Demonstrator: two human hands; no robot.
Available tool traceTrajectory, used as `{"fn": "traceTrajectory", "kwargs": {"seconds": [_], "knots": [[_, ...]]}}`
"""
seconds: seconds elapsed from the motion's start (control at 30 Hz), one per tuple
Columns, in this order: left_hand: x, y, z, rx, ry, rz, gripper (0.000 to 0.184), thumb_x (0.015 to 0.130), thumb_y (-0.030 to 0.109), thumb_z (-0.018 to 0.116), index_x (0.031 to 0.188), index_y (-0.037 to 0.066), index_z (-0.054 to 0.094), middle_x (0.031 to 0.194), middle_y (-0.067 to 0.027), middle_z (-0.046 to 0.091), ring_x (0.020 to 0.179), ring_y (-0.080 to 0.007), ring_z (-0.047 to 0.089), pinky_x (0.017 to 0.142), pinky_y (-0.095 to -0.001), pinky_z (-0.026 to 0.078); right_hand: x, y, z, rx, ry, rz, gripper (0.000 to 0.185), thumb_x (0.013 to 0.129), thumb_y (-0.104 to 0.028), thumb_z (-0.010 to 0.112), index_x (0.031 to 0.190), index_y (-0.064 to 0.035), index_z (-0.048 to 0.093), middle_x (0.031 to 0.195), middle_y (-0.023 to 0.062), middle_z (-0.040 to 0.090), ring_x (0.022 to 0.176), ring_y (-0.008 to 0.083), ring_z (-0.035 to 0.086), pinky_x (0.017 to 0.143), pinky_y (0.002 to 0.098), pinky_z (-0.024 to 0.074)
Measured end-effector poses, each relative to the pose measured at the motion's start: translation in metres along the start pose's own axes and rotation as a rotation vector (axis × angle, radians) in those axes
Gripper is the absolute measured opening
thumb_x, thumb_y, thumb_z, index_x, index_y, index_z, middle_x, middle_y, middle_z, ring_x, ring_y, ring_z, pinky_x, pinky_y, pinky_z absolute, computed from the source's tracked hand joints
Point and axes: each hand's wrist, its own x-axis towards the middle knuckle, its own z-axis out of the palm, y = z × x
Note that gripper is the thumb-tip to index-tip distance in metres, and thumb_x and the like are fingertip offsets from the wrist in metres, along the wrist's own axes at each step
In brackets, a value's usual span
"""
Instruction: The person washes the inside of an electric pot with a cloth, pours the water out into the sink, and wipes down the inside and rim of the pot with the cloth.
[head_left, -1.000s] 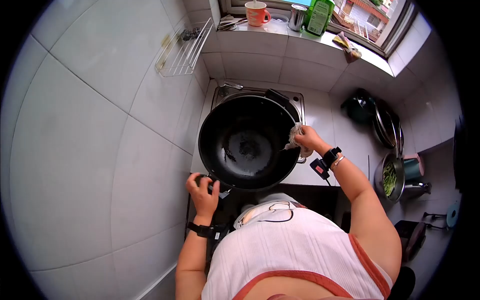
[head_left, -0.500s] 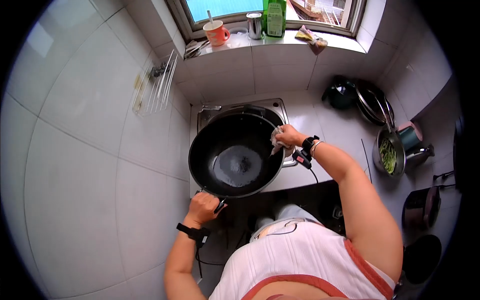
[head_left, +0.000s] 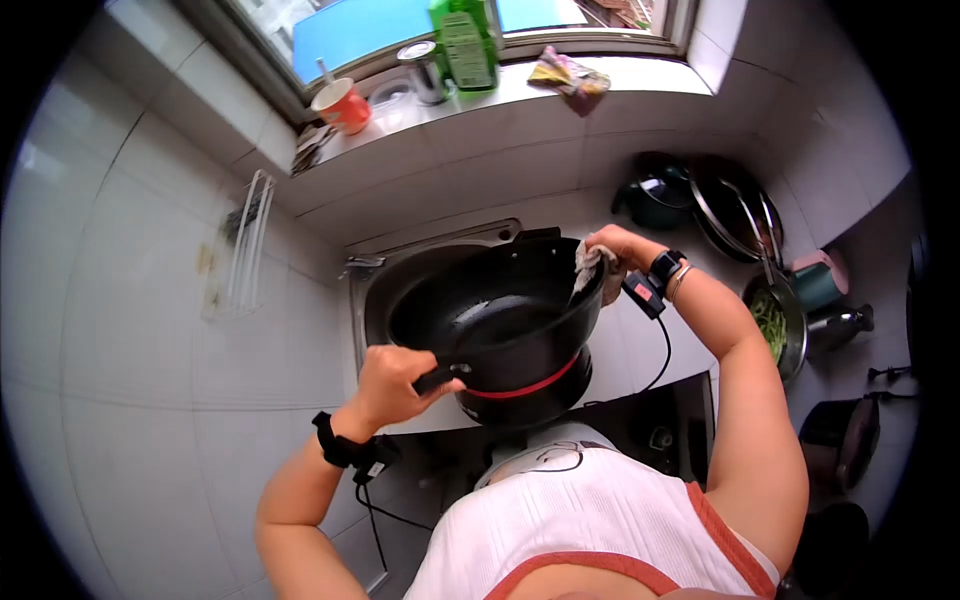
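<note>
A large black wok [head_left: 500, 360] is tilted, its far side dipping over the sink [head_left: 357, 318] and its underside with a red band turned towards me. Some liquid glistens on its inner surface. My left hand [head_left: 395, 385] is closed around the wok's near handle [head_left: 442, 376]. At the right rim, my right hand [head_left: 622, 243] grips a crumpled pale cloth [head_left: 588, 270] pressed against the wok's edge. The far handle [head_left: 538, 235] points away from me. Much of the sink basin is hidden behind the wok.
A faucet [head_left: 365, 262] stands at the sink's left corner. On the sill are an orange mug [head_left: 343, 107], a metal can [head_left: 423, 73], a green bottle [head_left: 465, 48] and a rag [head_left: 570, 78]. Pots [head_left: 655, 190] and a bowl of green vegetables [head_left: 770, 325] sit to the right.
The wok has gone from nearly level to tilted away from me, its near side raised. Both hands have risen with it, still gripping the handle and the cloth at the rim.
</note>
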Motion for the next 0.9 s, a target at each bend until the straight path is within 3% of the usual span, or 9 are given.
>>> {"fn": "traceTrajectory", "kwargs": {"seconds": [0.13,0.23,0.37,0.5,0.63,0.7,0.77,0.83,0.9], "knots": [[0.071,0.021,0.014,-0.205,-0.054,-0.178,0.043,0.068,0.038,0.071,0.052,0.004,0.050,0.044,-0.0096,0.039,0.039,-0.0246,0.039,0.039,-0.0291,0.032,-0.022,0.001,-0.064,0.237,-0.048,0.027,0.030,0.079,-0.029,0.047,0.086,-0.0026,0.059,0.083,0.0125,0.062,0.074,0.0248,0.062,0.069,0.0395,0.0508],[0.120,0.048,0.022,-0.396,-0.105,-0.368,0.046,0.072,0.038,0.068,0.052,0.001,0.049,0.044,-0.0088,0.035,0.038,-0.0180,0.034,0.039,-0.0275,0.029,-0.041,0.025,-0.110,0.527,-0.200,-0.029,0.029,0.087,-0.030,0.043,0.088,-0.0053,0.058,0.084,0.0084,0.061,0.076,0.0167,0.060,0.070,0.0319,0.0497],[0.162,0.067,0.050,-0.595,-0.205,-0.498,0.050,0.077,0.038,0.066,0.050,0.001,0.043,0.044,0.0017,0.034,0.044,-0.0049,0.030,0.039,-0.0243,0.026,-0.089,0.046,-0.119,0.585,0.169,-0.312,0.019,0.082,-0.018,0.056,0.091,-0.0013,0.058,0.086,0.0046,0.061,0.076,0.0133,0.058,0.069,0.0274,0.0468],[0.177,0.095,0.074,-0.633,-0.244,-0.503,0.044,0.079,0.035,0.064,0.056,0.000,0.050,0.047,0.0052,0.036,0.047,-0.0034,0.031,0.040,-0.0227,0.025,-0.119,0.061,-0.112,0.461,0.457,-0.606,0.020,0.081,-0.011,0.057,0.099,-0.0004,0.055,0.089,0.0033,0.059,0.078,0.0087,0.055,0.071,0.0237,0.0448],[0.180,0.110,0.096,-0.642,-0.232,-0.487,0.042,0.078,0.035,0.065,0.061,-0.001,0.052,0.048,0.0042,0.038,0.047,-0.0042,0.032,0.041,-0.0236,0.027,-0.178,0.038,-0.076,0.283,0.443,-0.697,0.024,0.084,-0.014,0.055,0.103,0.0005,0.053,0.088,0.0003,0.058,0.080,0.0058,0.052,0.069,0.0206,0.0435],[0.178,0.114,0.106,-0.598,-0.232,-0.488,0.040,0.078,0.033,0.066,0.061,-0.001,0.053,0.047,0.0030,0.038,0.047,-0.0051,0.032,0.041,-0.0244,0.027,-0.200,0.033,-0.051,0.139,0.410,-0.715,0.026,0.085,-0.023,0.053,0.097,-0.0003,0.055,0.089,0.0108,0.058,0.080,0.0206,0.057,0.073,0.0303,0.0439],[0.174,0.114,0.119,-0.582,-0.201,-0.479,0.039,0.077,0.029,0.066,0.060,-0.001,0.050,0.048,0.0015,0.038,0.048,-0.0061,0.033,0.042,-0.0252,0.028,-0.198,0.036,-0.025,0.012,0.505,-1.030,0.026,0.086,-0.022,0.049,0.100,-0.0015,0.055,0.097,0.0156,0.053,0.089,0.0295,0.052,0.080,0.0347,0.0405],[0.174,0.110,0.121,-0.605,-0.194,-0.467,0.039,0.078,0.027,0.065,0.059,-0.002,0.048,0.047,0.0014,0.035,0.048,-0.0068,0.031,0.042,-0.0260,0.028,-0.201,0.039,-0.011,-0.452,0.652,-0.921,0.027,0.079,-0.020,0.055,0.103,-0.0083,0.054,0.108,0.0106,0.046,0.103,0.0269,0.042,0.087,0.0380,0.0301],[0.173,0.117,0.119,-0.603,-0.183,-0.470,0.039,0.078,0.027,0.064,0.059,-0.002,0.046,0.047,0.0005,0.033,0.047,-0.0076,0.029,0.042,-0.0267,0.027,-0.188,0.043,0.003,-0.470,0.838,-0.883,0.037,0.076,-0.023,0.059,0.110,-0.0131,0.048,0.113,0.0092,0.042,0.109,0.0266,0.037,0.090,0.0422,0.0240]]}}
